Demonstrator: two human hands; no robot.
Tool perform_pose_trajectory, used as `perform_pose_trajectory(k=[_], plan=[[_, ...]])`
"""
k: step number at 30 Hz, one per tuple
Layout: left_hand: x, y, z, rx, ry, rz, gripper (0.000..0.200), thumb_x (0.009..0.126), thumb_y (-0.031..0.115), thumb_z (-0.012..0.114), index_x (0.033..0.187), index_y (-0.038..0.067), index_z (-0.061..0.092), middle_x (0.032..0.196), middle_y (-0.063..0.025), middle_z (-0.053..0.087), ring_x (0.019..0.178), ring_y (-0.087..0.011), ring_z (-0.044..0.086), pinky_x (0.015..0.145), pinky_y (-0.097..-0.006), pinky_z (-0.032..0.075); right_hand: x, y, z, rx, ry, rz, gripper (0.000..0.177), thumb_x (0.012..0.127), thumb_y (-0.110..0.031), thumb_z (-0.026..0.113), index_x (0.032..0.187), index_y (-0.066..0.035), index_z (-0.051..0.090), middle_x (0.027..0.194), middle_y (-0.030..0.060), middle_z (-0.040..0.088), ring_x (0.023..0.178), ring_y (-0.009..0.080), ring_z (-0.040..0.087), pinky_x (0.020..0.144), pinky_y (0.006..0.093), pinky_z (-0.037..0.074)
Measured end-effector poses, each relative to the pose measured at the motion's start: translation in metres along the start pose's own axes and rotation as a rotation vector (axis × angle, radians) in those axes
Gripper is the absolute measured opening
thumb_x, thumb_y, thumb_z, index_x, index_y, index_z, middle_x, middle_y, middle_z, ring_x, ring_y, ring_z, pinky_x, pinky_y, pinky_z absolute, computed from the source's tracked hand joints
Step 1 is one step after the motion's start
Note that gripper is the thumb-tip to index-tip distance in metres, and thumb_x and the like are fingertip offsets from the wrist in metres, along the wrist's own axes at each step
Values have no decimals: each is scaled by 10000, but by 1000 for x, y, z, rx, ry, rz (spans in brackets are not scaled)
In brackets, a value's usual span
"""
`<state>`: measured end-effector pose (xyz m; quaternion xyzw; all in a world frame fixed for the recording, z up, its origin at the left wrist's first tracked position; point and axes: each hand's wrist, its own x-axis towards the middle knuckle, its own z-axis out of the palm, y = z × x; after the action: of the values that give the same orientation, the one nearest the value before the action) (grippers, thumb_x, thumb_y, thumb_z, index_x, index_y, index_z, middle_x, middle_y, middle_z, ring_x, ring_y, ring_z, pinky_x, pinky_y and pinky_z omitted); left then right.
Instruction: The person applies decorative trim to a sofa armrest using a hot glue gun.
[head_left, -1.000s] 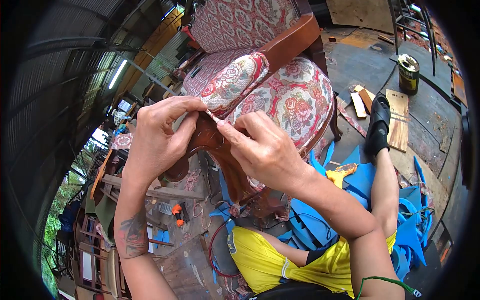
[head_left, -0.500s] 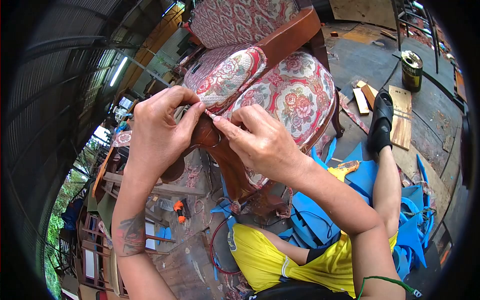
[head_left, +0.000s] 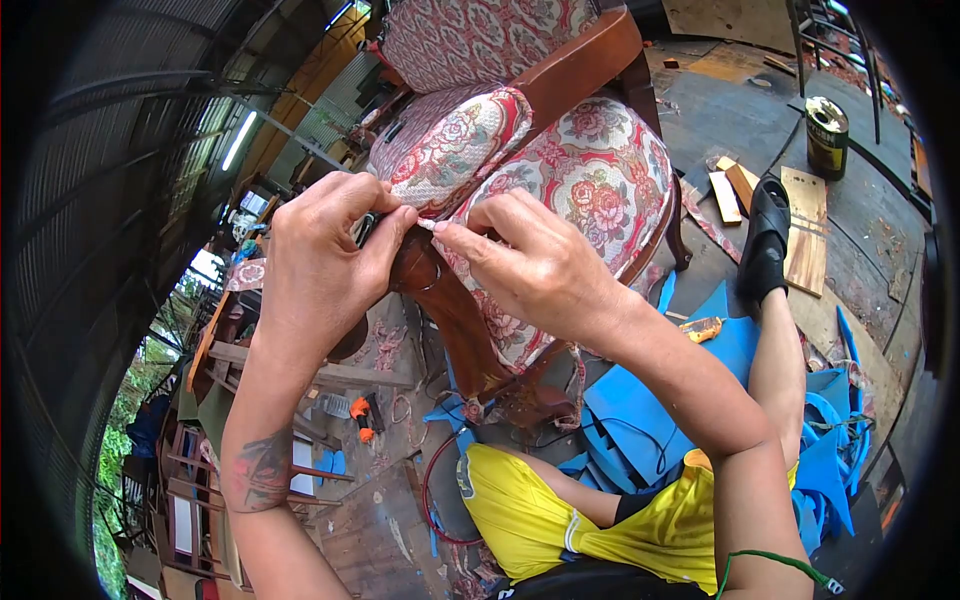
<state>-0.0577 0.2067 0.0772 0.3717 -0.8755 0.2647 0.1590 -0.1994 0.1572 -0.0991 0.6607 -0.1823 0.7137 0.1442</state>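
My left hand [head_left: 325, 250] is closed in a pinch at the front of an armchair's padded arm [head_left: 465, 145]. Between its fingertips and those of my right hand [head_left: 545, 260] shows the short end of a thin, pale fabric strip [head_left: 427, 224]. My right thumb and forefinger pinch that end. Just below the fingertips stands the carved wooden arm post [head_left: 440, 310]. Behind my right hand is the seat [head_left: 600, 190], covered in red and cream floral fabric. Something dark shows behind my left fingers, too hidden to name.
Blue sheet scraps [head_left: 630, 410] lie by my legs, with a yellow-handled tool [head_left: 702, 329] on them. A can [head_left: 826, 140] and wood offcuts [head_left: 805, 230] are on the floor at right. An orange and black tool [head_left: 362, 418] lies at left.
My right hand has shifted slightly up, with its fingers still pinched. The strip between my hands now lies flatter and shows paler. My left hand stays almost in place.
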Motion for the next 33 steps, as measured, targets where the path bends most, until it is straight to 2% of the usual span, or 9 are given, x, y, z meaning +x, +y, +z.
perform_pose_trajectory(k=[11,13,14,16,25,28,30,31,33], plan=[[0,0,2,-15,14,-12,136,816,20,800,896,-45,712,934,-146,742,869,-213,731,781,-329,555,7,15,-7,48,-31,-35,454,743,75,718,1182,-37,690,950,113,602,851,274,629,711,369,550],[-1,-1,2,-21,11,-22,135,816,20,800,896,-44,712,935,-145,742,867,-211,730,782,-327,555,9,15,-9,47,-44,-16,336,808,-7,703,1141,-45,677,955,109,593,891,284,633,756,381,562],[-1,0,1,-19,12,-17,133,818,20,799,895,-44,711,935,-145,742,865,-210,729,783,-326,556,10,16,-8,47,-45,-16,336,808,-7,703,1141,-45,677,955,109,593,891,284,633,756,381,562],[0,0,1,-18,13,-12,132,819,19,798,893,-43,710,935,-145,741,862,-209,729,783,-324,557,8,17,-6,100,-37,-9,454,759,70,714,1197,-47,694,979,124,603,882,283,630,751,382,552],[-3,-2,4,-20,37,37,127,825,27,800,897,-31,713,972,-139,737,864,-223,734,769,-335,563,6,15,-2,50,-56,-5,402,793,35,723,1184,-49,695,968,119,596,862,278,623,720,365,549],[-4,-3,4,29,82,159,132,838,28,789,941,-15,719,986,-143,729,877,-272,734,775,-362,570,9,14,-3,33,-41,-28,431,768,32,722,1189,-53,690,963,117,591,857,274,619,711,366,546],[-5,1,0,139,22,236,163,855,19,766,1011,5,719,1007,-149,719,897,-312,726,787,-394,573,10,14,-4,13,-48,-43,388,776,-3,710,1160,-47,671,965,116,579,877,278,611,737,374,545],[-9,3,-3,180,-25,267,244,854,-11,735,1094,27,713,1071,-150,705,959,-329,713,821,-410,572,10,14,-5,-7,-58,-58,350,785,-38,697,1131,-40,651,967,115,567,898,283,603,764,383,545],[-15,3,-4,222,-46,290,294,823,-25,710,1112,29,704,1104,-143,688,1019,-325,692,854,-409,568,8,16,-4,-8,-61,-58,344,787,-45,695,1129,-38,653,960,113,565,900,283,600,767,384,544]])
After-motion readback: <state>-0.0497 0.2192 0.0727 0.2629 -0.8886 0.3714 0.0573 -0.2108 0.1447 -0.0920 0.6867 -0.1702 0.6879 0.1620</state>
